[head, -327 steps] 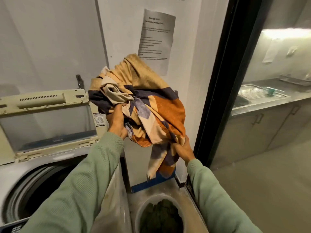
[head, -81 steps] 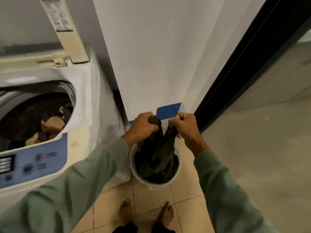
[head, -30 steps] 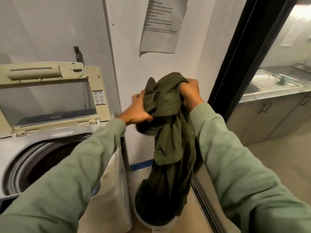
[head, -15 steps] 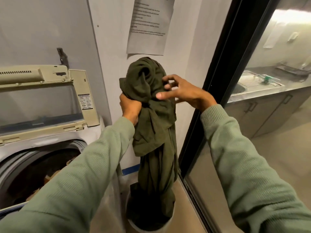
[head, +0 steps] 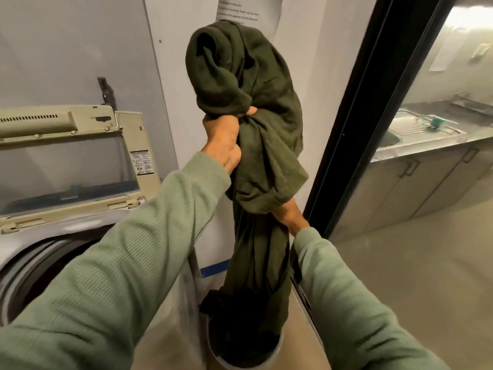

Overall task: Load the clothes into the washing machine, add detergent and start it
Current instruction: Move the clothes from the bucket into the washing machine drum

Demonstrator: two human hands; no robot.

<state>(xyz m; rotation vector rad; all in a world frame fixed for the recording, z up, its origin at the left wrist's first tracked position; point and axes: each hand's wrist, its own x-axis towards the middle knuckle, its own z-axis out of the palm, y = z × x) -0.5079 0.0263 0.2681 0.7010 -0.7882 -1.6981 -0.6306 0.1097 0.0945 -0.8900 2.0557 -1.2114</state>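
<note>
Green garment [head: 248, 84] raised higher, right hand [head: 289, 217] now lower

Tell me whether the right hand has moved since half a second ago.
Yes. The right hand dropped from just under the wall notice to well below it, now holding the green garment.

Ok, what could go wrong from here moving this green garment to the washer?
1. The lower end of the dark green garment hangs into the white bucket; swinging left could tip it or drag cloth on the floor.
2. The left hand grips a loose bunch high up, the right hand lower; folds might slip free.
3. Trailing cloth may catch the raised lid of the washing machine.
</note>
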